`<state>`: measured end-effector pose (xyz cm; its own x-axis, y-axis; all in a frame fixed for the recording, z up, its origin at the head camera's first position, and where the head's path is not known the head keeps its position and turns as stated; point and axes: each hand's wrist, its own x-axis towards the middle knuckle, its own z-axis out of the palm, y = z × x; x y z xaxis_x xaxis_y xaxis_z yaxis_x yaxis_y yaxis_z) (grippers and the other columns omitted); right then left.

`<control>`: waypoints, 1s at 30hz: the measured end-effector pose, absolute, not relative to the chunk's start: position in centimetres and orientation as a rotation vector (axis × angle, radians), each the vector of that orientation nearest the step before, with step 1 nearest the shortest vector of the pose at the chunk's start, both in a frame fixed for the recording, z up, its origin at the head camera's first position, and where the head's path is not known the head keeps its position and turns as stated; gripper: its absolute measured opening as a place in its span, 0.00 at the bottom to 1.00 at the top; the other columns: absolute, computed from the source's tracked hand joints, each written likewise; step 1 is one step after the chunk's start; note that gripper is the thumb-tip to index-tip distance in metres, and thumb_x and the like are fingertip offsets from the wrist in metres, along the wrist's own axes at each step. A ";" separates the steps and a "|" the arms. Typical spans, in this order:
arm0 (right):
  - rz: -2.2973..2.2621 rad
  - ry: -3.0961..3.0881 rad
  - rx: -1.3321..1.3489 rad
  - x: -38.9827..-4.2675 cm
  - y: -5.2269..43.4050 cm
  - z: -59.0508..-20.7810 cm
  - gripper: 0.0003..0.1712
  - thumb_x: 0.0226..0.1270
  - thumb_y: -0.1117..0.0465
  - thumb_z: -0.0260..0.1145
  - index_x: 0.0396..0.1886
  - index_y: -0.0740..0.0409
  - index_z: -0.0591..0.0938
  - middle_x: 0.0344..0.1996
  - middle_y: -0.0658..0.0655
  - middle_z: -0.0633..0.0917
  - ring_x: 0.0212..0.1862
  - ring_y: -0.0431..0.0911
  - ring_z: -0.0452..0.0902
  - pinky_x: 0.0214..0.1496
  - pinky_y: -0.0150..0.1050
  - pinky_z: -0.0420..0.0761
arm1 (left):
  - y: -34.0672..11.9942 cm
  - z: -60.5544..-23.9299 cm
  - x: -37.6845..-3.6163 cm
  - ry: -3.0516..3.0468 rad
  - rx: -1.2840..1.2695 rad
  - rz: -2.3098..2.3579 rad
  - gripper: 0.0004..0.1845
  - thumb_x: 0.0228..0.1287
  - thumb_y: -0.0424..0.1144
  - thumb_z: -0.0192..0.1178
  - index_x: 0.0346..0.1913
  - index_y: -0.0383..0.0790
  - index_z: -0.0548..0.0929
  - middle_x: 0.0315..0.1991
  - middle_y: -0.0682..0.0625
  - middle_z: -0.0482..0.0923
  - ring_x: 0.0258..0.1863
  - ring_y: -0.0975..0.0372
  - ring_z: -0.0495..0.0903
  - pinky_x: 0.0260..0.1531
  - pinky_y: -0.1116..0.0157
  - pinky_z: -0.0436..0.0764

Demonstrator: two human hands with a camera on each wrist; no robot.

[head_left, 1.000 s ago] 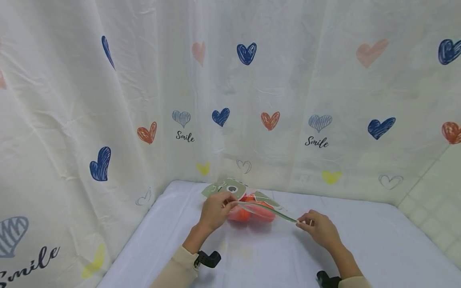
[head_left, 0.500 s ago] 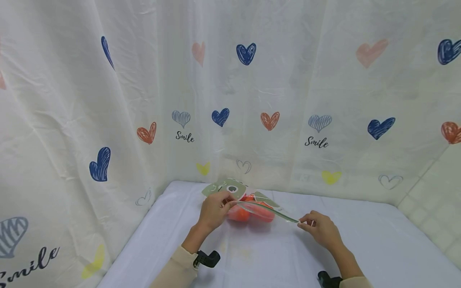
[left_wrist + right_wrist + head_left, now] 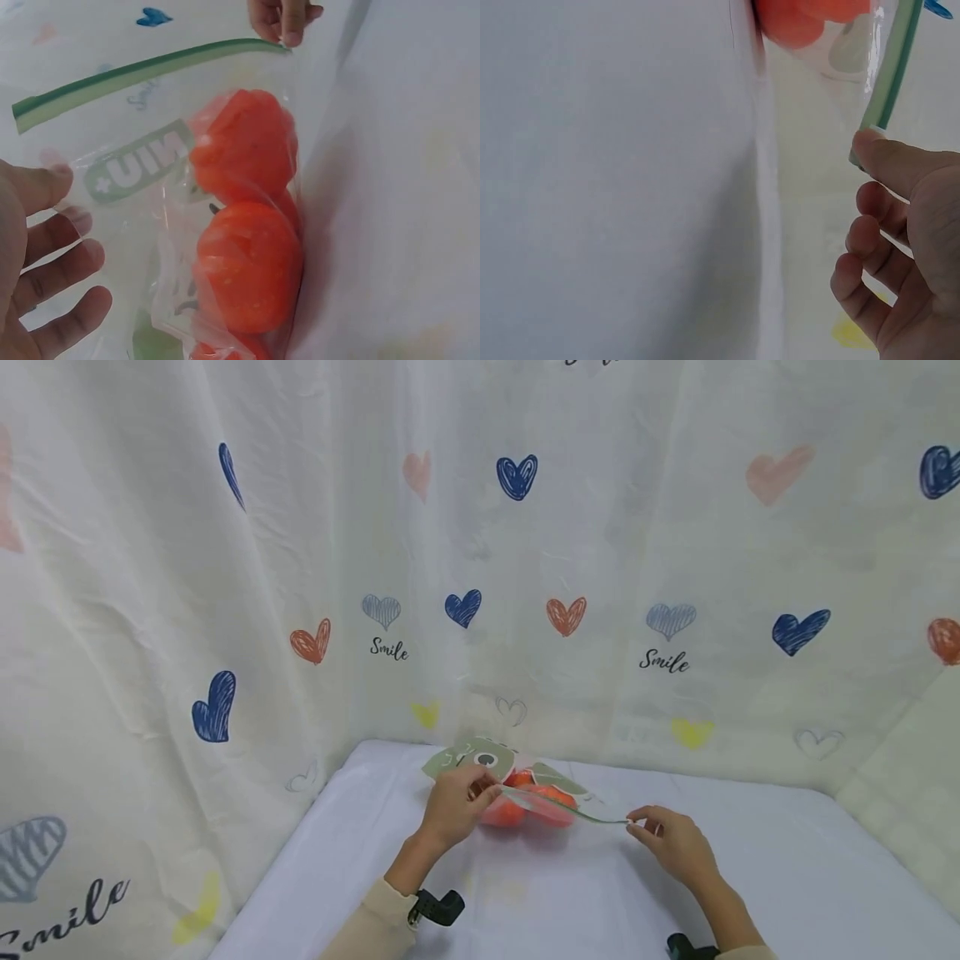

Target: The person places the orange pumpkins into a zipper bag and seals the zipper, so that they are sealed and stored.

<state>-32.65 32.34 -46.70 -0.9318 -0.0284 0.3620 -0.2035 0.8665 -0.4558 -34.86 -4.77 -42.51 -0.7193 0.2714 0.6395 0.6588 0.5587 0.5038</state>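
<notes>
Head view shows the person's left hand (image 3: 455, 802) pinching the near-left end of a clear zip-top bag (image 3: 528, 797), while the right hand (image 3: 671, 842) pinches the far end of its green seal strip (image 3: 592, 814) between thumb and fingertips. Compared with a second ago, the right hand has slid a little farther out along the strip and the strip lies slightly lower and flatter; the left hand has barely shifted (the camera itself has tipped a touch, so part of the change is only framing). The bag rests on the white tablecloth (image 3: 750, 877) near the back corner, against the heart-printed curtain (image 3: 225, 610), with red-orange tomatoes (image 3: 251, 262) inside.

Left wrist view shows the tomatoes stacked against the bag's side, the green strip (image 3: 142, 75) stretched above them to the right hand's fingertips (image 3: 289, 19). Right wrist view shows the thumb (image 3: 900, 161) pressed on the strip's end (image 3: 889, 82).

Judging by the taut, straightened strip, the mouth is being drawn flat between both hands; whether the seal is pressed together along its length cannot be told.
</notes>
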 end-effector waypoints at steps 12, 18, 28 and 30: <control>1.058 -2.819 0.245 -32.6 31.5 -47.2 0.14 0.72 0.64 0.63 0.55 0.59 0.83 0.32 0.52 0.88 0.26 0.42 0.79 0.27 0.33 0.77 | -3.4 -42.8 -33.8 -2.352 -0.969 -1.064 0.02 0.65 0.38 0.66 0.34 0.48 0.87 0.27 0.59 0.83 0.27 0.73 0.75 0.30 0.75 0.78; 1.245 -2.861 0.313 -32.4 31.0 -46.6 0.16 0.77 0.62 0.59 0.59 0.61 0.80 0.41 0.58 0.89 0.31 0.47 0.81 0.30 0.36 0.80 | -2.5 -43.0 -32.9 -2.483 -1.139 -1.040 0.02 0.65 0.43 0.68 0.38 0.52 0.87 0.31 0.64 0.84 0.31 0.77 0.76 0.34 0.77 0.78; 1.258 -2.868 0.267 -32.1 30.0 -45.7 0.24 0.77 0.48 0.60 0.57 0.63 0.82 0.44 0.58 0.87 0.32 0.47 0.83 0.31 0.38 0.82 | -1.3 -43.2 -31.8 -2.745 -1.335 -1.138 0.13 0.65 0.57 0.67 0.44 0.55 0.88 0.34 0.68 0.82 0.35 0.77 0.78 0.38 0.75 0.79; 1.260 -2.883 0.239 -32.1 29.8 -45.6 0.27 0.75 0.47 0.63 0.60 0.63 0.80 0.49 0.60 0.86 0.34 0.46 0.83 0.33 0.38 0.82 | -1.3 -43.3 -32.0 -2.712 -1.298 -1.145 0.11 0.68 0.54 0.65 0.45 0.54 0.87 0.35 0.66 0.84 0.35 0.76 0.78 0.39 0.75 0.79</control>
<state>-32.11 29.75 -45.57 -0.9885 -0.1438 0.0477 -0.1327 0.6698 -0.7306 -31.98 -1.31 -43.26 -0.6722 0.7060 0.2229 0.6521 0.4220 0.6298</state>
